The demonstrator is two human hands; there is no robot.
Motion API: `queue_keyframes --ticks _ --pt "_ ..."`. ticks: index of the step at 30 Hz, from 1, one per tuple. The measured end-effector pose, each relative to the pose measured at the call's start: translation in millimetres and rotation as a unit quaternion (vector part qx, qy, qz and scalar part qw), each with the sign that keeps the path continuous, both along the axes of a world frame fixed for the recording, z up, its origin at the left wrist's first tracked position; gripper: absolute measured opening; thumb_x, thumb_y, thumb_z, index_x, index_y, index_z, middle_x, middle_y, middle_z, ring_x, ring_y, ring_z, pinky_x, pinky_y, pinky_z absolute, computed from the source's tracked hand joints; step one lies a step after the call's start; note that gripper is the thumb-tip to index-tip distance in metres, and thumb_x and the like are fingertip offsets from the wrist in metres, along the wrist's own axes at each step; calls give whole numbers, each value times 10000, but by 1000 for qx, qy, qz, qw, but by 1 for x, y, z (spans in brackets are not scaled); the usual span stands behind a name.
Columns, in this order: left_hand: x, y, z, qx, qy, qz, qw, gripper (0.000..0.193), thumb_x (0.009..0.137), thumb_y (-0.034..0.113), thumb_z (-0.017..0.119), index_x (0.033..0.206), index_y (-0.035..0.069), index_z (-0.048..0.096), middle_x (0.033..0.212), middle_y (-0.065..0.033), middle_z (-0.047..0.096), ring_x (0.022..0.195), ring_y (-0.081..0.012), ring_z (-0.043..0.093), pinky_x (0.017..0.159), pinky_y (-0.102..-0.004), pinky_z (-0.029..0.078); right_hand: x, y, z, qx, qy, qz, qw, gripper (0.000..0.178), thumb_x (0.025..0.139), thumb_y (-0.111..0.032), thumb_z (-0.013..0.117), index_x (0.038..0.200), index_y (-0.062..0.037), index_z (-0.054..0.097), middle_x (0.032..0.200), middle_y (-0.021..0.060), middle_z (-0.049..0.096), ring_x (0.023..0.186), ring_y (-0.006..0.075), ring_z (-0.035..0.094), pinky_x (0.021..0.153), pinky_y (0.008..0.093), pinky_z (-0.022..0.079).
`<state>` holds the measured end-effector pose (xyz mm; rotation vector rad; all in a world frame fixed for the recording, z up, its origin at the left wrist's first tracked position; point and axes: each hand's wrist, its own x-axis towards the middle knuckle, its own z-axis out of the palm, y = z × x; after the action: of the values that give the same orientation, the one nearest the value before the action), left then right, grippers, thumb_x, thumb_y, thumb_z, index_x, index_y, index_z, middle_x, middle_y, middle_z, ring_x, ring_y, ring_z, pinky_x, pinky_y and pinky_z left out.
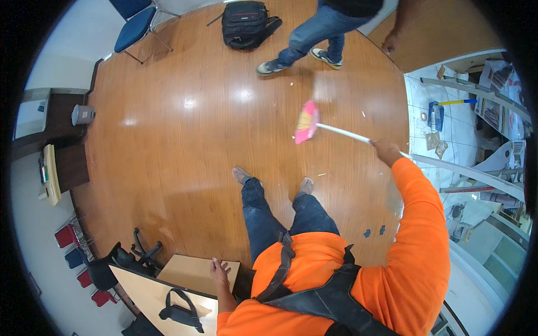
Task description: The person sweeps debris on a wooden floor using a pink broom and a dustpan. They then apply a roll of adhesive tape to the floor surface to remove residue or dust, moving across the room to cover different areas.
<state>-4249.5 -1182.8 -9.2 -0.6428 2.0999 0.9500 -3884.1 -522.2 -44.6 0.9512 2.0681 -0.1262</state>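
Observation:
My right hand [386, 151] is closed round the white handle of a broom [342, 133], out to the right with the arm stretched forward. The broom's pink and yellow head [306, 122] is on or just above the wooden floor [196, 129], ahead of my feet; it looks slightly blurred. Small pale scraps [321, 175] lie scattered on the floor around it. My left hand [220, 271] hangs beside a light wooden desk [190, 274], fingers apart and nothing in it.
Beyond the broom a person in jeans [305, 45] stands near a black backpack [244, 25]. A blue chair [136, 28] and a grey bin [83, 115] are at left. On the right, white tiles hold a blue dustpan [436, 116] and a ladder [476, 89].

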Motion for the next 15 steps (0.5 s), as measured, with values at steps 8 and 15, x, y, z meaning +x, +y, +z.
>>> queue_keyframes --ticks 8,15 --pt "34 17 17 3 67 -116 991 538 932 384 468 1352 62 368 1150 -111 528 830 -191 567 615 -299 498 176 65 27 176 -119 -71 975 274 922 -242 432 917 -133 683 855 82 673 829 252 659 688 375 528" --pt "47 31 31 -5 75 -121 990 493 933 394 464 1298 63 434 934 -39 534 711 -124 528 571 -283 464 227 -9 101 73 31 -161 984 365 885 -147 424 1236 -119 521 896 196 642 813 356 627 716 442 508"
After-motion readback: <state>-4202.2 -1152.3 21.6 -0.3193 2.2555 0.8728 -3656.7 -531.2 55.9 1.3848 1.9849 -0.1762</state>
